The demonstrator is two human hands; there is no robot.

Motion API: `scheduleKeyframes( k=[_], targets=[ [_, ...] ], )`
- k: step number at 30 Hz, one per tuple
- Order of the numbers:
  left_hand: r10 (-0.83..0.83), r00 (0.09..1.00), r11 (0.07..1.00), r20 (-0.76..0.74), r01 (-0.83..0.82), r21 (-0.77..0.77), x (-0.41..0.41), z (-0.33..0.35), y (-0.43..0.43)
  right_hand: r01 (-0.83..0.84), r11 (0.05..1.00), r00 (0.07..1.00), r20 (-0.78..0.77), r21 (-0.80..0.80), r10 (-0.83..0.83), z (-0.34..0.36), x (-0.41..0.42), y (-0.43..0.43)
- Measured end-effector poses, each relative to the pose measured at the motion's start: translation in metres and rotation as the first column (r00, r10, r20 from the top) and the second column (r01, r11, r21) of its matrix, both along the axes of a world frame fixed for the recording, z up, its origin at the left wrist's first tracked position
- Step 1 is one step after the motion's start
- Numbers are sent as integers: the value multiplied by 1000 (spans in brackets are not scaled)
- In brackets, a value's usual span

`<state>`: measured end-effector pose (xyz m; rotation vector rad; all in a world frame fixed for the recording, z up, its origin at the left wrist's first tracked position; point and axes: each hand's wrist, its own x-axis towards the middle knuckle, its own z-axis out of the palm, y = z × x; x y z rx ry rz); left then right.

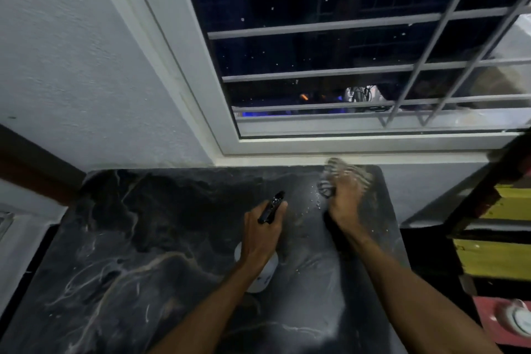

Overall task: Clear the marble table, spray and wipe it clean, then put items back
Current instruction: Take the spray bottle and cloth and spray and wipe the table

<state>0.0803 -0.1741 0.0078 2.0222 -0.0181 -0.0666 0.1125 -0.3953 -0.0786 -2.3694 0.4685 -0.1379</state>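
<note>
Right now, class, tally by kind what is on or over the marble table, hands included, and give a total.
hands: 2 (left hand, right hand)
spray bottle: 1
cloth: 1
total: 4

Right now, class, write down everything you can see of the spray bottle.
The spray bottle has a round white body, plastic by its look, and a black trigger head. The left hand grips its neck, covering the middle. It leans, head pointing away, over the dark marble table. Whether its base touches the table cannot be told.
</note>
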Motion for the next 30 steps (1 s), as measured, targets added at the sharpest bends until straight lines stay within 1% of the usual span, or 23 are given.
scheduleKeyframes(
  k=[2, 3, 4, 6, 7, 8, 9, 11, 12, 13, 15, 16, 17, 19, 20, 21, 22, 23, 24, 25, 27, 28, 30],
  targets=[
    [39, 999, 999, 19, -39, 21, 8, 1, 18, -298, 954, 954, 8, -18, 298, -1, -1, 48],
    [57, 998, 998, 19, -57, 17, 12, 3, 28, -350, 937, 937, 5, -12, 350, 1, 0, 56],
    [77, 997, 997, 20, -77, 2, 16, 5, 40, -318, 948, 948, 1, -13, 318, 3, 9, 58],
    [110, 993, 994, 36, -109, -27, 24, 10, 60, -83, 995, 996, -13, -48, 83, 4, 26, 50],
    [131, 990, 991, 47, -129, -36, 27, 12, 73, -36, 998, 999, -28, -55, 34, 4, 29, 62],
    [152, 987, 988, 56, -150, -40, 31, 12, 85, -90, 994, 996, -27, -60, 88, 8, 29, 87],
    [168, 984, 985, 61, -166, -37, 34, 13, 96, -225, 972, 974, -15, -66, 224, 12, 26, 118],
    [187, 980, 982, 72, -187, -4, 41, 13, 120, -477, 878, 878, 18, -46, 478, 5, 19, 172],
    [190, 978, 982, 81, -191, 3, 45, 14, 132, -525, 850, 850, 22, -34, 526, 3, 26, 186],
    [198, 977, 980, 84, -199, -5, 48, 16, 146, -498, 867, 867, 19, -25, 499, 4, 40, 193],
    [233, 968, 972, 97, -231, -29, 56, 19, 177, -302, 953, 953, -19, 6, 302, 5, 63, 206],
    [244, 964, 970, 103, -242, -36, 59, 19, 192, -273, 962, 961, -50, 2, 273, 7, 63, 221],
    [248, 963, 969, 102, -245, -41, 62, 18, 208, -333, 942, 942, -45, -25, 332, 10, 58, 243],
    [230, 970, 973, 79, -227, -39, 68, 16, 237, -532, 844, 845, 26, -63, 534, 8, 43, 279],
    [223, 972, 975, 74, -221, -29, 72, 13, 252, -561, 825, 824, 52, -65, 565, 9, 46, 291],
    [223, 972, 975, 76, -221, -24, 76, 12, 268, -516, 855, 853, 65, -50, 518, 8, 58, 298],
    [227, 970, 974, 86, -225, -30, 80, 10, 284, -396, 918, 917, 38, -12, 396, 12, 70, 307],
    [232, 967, 973, 102, -230, -36, 84, 10, 298, -312, 950, 950, 5, 3, 312, 13, 77, 321],
    [234, 965, 972, 118, -230, -43, 87, 9, 311, -327, 945, 945, -22, -8, 327, 13, 79, 340],
    [236, 964, 971, 126, -232, -51, 89, 10, 324, -429, 903, 903, -17, -35, 428, 15, 77, 364],
    [242, 961, 969, 134, -235, -71, 92, 13, 346, -623, 778, 777, 51, -82, 627, 8, 70, 397],
    [250, 959, 967, 134, -240, -86, 94, 13, 359, -631, 773, 770, 62, -67, 635, 12, 80, 407],
    [275, 951, 961, 142, -265, -82, 100, 11, 382, -462, 887, 886, 30, -15, 462, 16, 111, 425]
  ],
)
